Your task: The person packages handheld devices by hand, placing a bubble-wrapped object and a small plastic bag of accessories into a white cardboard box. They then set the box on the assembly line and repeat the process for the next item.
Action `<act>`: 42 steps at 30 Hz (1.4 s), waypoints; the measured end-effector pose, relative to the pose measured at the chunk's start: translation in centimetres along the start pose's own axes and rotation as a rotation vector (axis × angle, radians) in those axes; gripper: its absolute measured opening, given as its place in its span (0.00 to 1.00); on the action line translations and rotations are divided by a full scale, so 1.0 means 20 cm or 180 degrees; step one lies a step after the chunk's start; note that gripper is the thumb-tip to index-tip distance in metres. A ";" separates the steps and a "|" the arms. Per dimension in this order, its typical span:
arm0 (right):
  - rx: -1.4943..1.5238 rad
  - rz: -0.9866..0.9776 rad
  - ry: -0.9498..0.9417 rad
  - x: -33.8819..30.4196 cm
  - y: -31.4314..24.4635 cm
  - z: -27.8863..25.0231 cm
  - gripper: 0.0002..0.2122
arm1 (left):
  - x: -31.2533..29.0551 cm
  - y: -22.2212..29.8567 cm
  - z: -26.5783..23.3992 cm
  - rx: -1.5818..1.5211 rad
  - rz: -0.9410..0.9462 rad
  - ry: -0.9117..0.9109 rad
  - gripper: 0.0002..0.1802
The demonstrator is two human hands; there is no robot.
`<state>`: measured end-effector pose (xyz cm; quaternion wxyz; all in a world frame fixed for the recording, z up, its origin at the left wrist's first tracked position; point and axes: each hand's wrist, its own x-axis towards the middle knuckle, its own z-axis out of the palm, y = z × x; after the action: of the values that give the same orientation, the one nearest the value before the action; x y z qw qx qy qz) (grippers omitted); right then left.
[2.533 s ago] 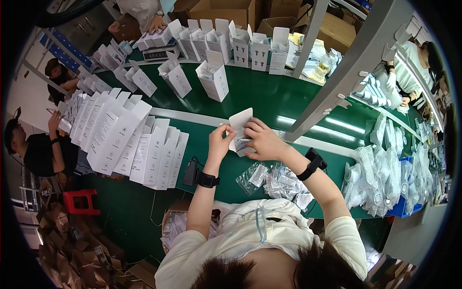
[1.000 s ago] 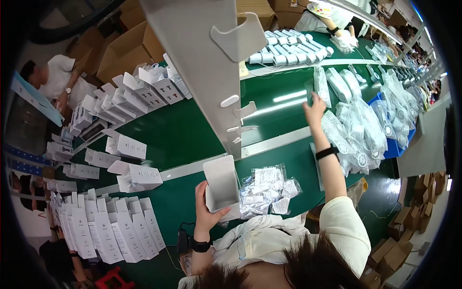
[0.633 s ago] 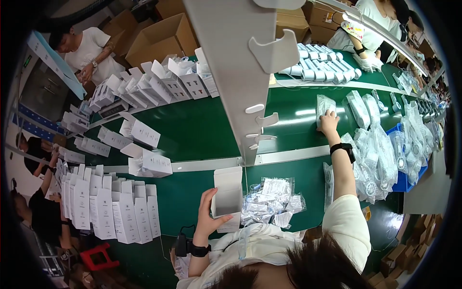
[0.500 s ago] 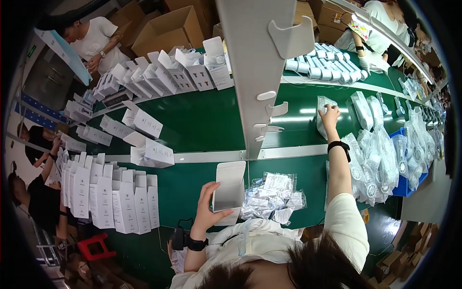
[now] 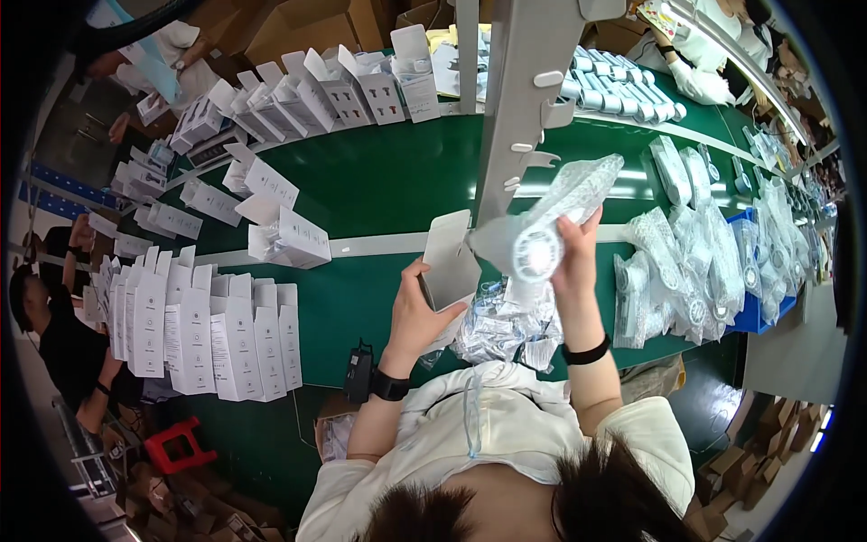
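Left hand [image 5: 417,316]: fingers and thumb spread round an open white box [image 5: 452,264], gripping it tilted above the green tabletop [image 5: 339,339], near the middle of its near edge. Right hand [image 5: 576,262]: fingers closed on a bubble-wrapped device [image 5: 578,191] with a round white face, held just right of the box and outside it; motion blur hides the exact contact. Below both, a pile of clear packets [image 5: 501,339] lies by the near edge. Progress, judged from layout: this box is opened, flap up, no contents showing in its mouth; the device is picked up but not inside. Near the left end, a row of white boxes [image 5: 191,334] stands with flaps raised, contents not readable; past the metal strip, another open box [image 5: 302,238] shows clear plastic in its mouth, so likely at least part filled. Left over: a heap of wrapped devices [image 5: 677,280] at the right end, beside a blue bin [image 5: 754,316]; no closed flap on the held box yet
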<state>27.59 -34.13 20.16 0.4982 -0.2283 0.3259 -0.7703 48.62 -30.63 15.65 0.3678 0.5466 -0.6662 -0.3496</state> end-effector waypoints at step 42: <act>-0.0547 -0.0241 -0.1542 -0.31 0.41 0.23 0.21 | 0.11 -0.13 -0.28 0.0874 0.0298 0.0396 0.07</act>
<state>38.34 -32.14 17.12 0.5114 -0.4596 0.2526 -0.6808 54.43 -33.56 16.41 0.3462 0.5807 -0.7083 -0.2031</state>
